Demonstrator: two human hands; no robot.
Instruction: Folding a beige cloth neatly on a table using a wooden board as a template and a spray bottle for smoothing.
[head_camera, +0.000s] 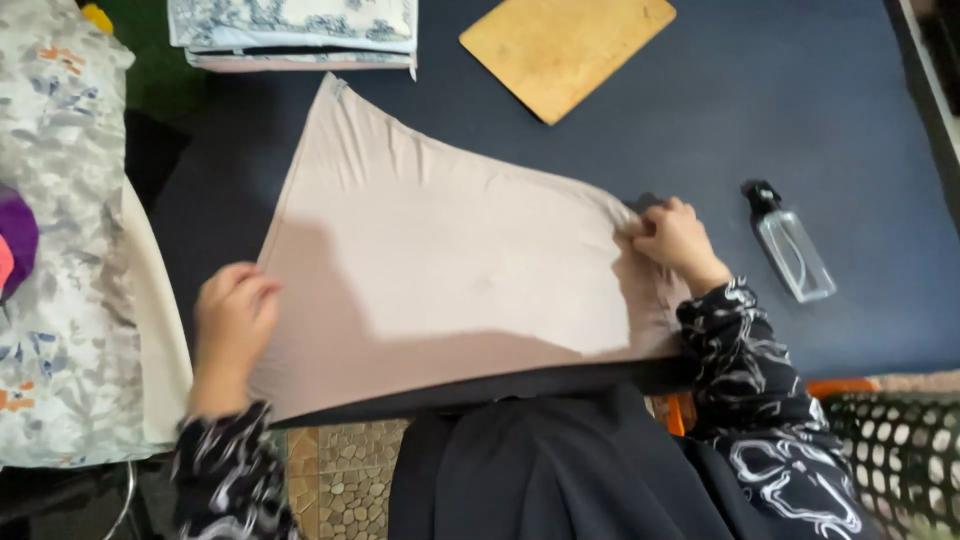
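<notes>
A: Where is the beige cloth (440, 260) laid?
B: Beside the spray bottle (790, 245); its far edge is pinched by the right hand (675, 238), its near edge pressed by the curled left hand (232, 310)

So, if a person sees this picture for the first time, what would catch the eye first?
First the large beige cloth, spread flat across the middle of the dark blue table. The left hand grips its left edge and the right hand pinches its right corner. Next, a clear spray bottle lies right of the cloth, and a wooden board lies at the top.
</notes>
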